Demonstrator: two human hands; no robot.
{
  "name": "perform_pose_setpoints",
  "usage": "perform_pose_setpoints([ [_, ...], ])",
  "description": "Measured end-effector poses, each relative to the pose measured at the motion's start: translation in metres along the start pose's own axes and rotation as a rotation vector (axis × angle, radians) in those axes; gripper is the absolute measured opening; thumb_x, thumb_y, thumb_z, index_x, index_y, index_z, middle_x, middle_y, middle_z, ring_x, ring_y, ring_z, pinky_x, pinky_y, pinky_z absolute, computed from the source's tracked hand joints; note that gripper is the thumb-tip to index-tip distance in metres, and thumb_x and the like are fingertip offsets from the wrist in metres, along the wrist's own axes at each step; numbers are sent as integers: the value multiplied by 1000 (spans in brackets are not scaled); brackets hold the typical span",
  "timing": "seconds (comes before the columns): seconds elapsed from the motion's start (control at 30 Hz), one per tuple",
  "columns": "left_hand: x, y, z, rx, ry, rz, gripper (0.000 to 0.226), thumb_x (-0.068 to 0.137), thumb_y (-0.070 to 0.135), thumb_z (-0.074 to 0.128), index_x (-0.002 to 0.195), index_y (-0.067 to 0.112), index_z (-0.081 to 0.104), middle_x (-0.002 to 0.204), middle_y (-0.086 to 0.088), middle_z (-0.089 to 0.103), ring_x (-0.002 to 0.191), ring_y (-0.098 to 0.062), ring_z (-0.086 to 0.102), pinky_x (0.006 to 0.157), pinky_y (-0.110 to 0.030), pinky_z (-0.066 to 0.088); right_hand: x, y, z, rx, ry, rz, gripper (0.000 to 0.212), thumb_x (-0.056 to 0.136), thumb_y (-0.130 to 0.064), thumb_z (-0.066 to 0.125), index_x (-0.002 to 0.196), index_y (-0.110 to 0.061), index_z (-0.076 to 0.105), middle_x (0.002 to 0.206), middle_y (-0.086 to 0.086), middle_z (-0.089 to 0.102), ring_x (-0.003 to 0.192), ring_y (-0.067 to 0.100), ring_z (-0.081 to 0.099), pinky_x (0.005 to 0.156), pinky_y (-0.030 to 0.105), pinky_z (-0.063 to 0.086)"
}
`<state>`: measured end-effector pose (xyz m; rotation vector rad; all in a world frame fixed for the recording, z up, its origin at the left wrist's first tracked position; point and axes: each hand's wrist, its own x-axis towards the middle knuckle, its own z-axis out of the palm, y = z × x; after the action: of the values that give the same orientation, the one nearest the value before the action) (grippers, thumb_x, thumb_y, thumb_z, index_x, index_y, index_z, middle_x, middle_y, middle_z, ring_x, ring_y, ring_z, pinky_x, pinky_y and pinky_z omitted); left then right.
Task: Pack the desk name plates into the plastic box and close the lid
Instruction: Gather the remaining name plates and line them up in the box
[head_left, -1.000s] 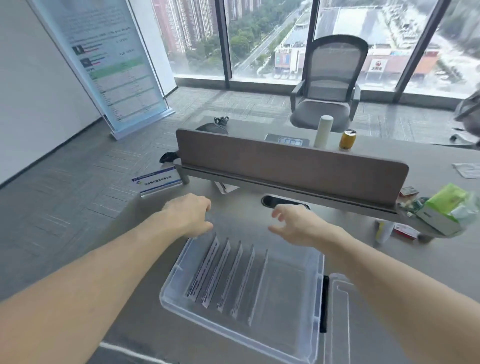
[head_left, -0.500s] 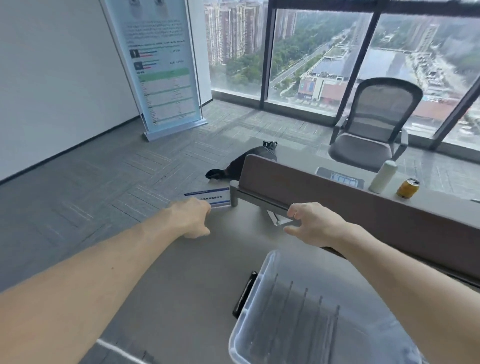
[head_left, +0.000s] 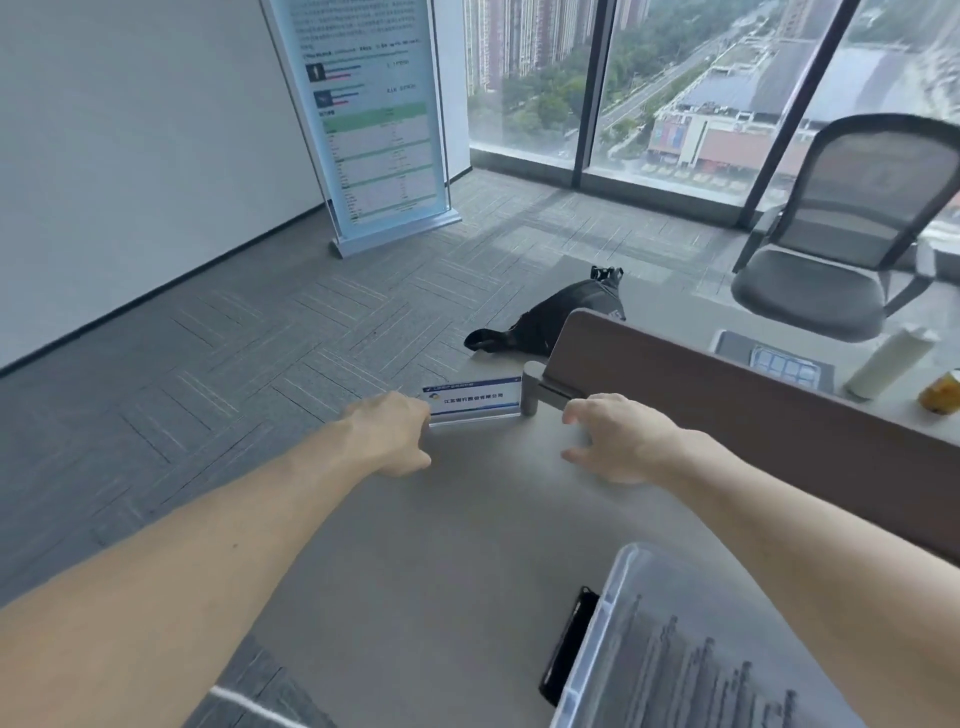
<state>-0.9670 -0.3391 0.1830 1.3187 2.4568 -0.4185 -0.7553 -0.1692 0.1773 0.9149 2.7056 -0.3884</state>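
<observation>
Both arms reach to mid-frame, the left hand (head_left: 387, 434) curled in an empty fist just beside the left end of the plate (head_left: 474, 400), which stands at the desk's (head_left: 441, 545) far edge and reads 江苏银行股份有限公司, the right hand (head_left: 618, 440) loosely spread, the box (head_left: 617, 584) at lower right.

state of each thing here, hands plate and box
name plate, upright on the desk corner, unpacked
plastic box, open, no lid on
plates in box, standing on edge
left hand, curled at the name plate's end, grip unclear
right hand, open, fingers spread, holding nothing
</observation>
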Motion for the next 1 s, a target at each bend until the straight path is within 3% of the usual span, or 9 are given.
perform_pose_setpoints([
  [0.47,165,-62,59,-142,-46,37,57,90,47,63,139,21,50,140,-3,53,130,-26,51,101,-41,48,143,-10,60,-61,-145,101,48,95,-51,55,137,-29,49,136,-3,54,130,21,50,95,36,48],
  [0.6,208,-76,81,-611,-105,-90,59,88,43,72,139,20,53,139,-1,57,122,-24,57,93,-33,49,178,-10,81,-39,-206,143,48,95,-50,54,138,-28,49,134,-2,57,125,24,54,90,37,51],
  [0.73,245,-75,115,-964,-66,-207,65,83,30,82,139,14,53,139,-5,58,122,-24,58,100,-35,47,202,-3,99,4,-209,193,47,94,-51,56,135,-28,53,132,-2,58,117,24,58,90,39,53],
  [0.87,279,-68,152,-1310,-24,-244,79,80,18,85,148,25,44,144,3,49,127,-19,51,103,-36,43,221,6,117,58,-183,239,45,92,-52,58,132,-30,55,135,-3,58,119,23,58,91,37,51],
  [0.93,293,-56,165,-1451,5,-234,72,82,11,82,144,28,50,133,5,49,123,-15,50,98,-25,40,229,8,126,112,-139,255,44,93,-50,59,131,-28,57,132,-3,59,119,21,58,89,34,49],
  [1.0,307,-43,177,-1505,87,-247,43,85,13,81,123,26,66,117,4,60,110,-13,56,83,-11,42,236,8,137,198,-85,275,42,94,-45,61,131,-26,59,132,-3,61,122,19,57,93,33,47],
])
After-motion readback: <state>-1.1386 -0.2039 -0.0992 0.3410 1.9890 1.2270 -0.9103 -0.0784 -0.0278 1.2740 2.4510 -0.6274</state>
